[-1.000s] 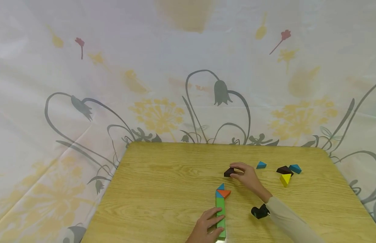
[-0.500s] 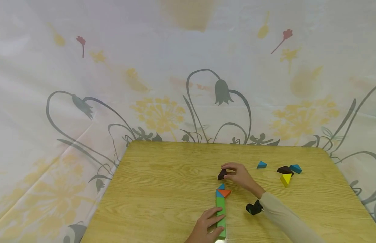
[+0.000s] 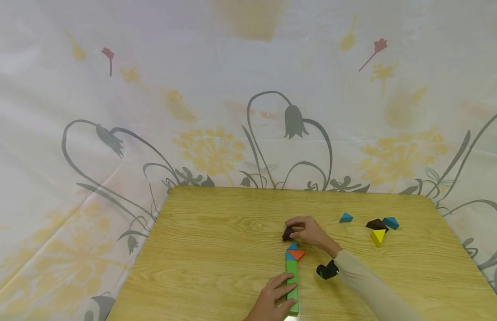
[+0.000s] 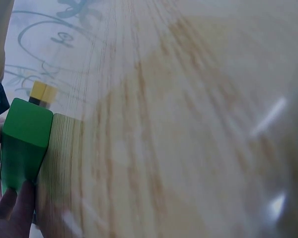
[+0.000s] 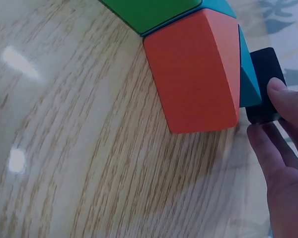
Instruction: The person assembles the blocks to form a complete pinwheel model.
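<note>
My right hand [image 3: 310,232] pinches a dark triangular block [image 3: 287,234] between thumb and fingers, just beyond the far end of a row of blocks. In the right wrist view that dark block [image 5: 267,74] sits close behind a blue triangle [image 5: 247,74]; contact is unclear. An orange triangle [image 3: 298,254] points right from the row, beside two small blue triangles [image 3: 292,246]. Nearer me, my left hand [image 3: 271,299] grips the long green block [image 3: 292,267], fingers across it and thumb by the near end. Part of the green block [image 4: 27,121] is covered by these fingers.
Loose at the right back of the wooden table [image 3: 200,249] lie a blue triangle [image 3: 346,217], a dark block [image 3: 376,224], another blue block [image 3: 391,222] and a yellow triangle [image 3: 378,236]. A black wrist camera [image 3: 327,270] hangs under the right sleeve. A patterned cloth [image 3: 216,89] rises behind the table.
My right hand has carried the dark block left and slightly nearer, from right of the row to its far end. The left hand stays on the green block.
</note>
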`<state>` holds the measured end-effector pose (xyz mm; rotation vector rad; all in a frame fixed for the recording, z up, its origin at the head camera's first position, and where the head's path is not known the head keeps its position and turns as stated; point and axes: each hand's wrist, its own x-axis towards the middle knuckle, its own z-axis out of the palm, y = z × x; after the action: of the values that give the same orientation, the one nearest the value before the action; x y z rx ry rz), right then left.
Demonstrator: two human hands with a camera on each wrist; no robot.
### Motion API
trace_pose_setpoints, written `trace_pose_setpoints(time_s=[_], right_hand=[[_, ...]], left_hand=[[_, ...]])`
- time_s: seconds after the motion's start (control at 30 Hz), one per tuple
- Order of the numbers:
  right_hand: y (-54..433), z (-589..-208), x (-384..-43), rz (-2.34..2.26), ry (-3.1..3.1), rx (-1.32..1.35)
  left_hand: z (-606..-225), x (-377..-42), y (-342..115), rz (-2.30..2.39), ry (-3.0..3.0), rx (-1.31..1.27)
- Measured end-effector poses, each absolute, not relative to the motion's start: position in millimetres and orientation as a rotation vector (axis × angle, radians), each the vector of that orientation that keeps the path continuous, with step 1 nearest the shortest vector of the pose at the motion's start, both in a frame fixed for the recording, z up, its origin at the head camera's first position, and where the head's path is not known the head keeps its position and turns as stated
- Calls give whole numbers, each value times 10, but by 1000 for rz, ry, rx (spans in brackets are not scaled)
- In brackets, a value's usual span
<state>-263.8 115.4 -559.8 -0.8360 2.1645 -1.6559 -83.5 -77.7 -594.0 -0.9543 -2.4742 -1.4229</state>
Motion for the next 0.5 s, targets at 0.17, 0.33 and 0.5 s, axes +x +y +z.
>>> trace_pose_setpoints(time_s=[0.17, 0.33, 0.5], right_hand=[[1144, -5616, -2652, -1632, 2144, -792], [1142, -5609, -2651, -1588, 2134, -753], [1133, -5598, -2650, -1556, 2178, -741]], left_hand=[[-5925, -830, -779, -1433, -2479, -954], [-5905, -823, -779, -1461, -2488, -950], [-5919, -829, -779, -1465, -2486, -950]])
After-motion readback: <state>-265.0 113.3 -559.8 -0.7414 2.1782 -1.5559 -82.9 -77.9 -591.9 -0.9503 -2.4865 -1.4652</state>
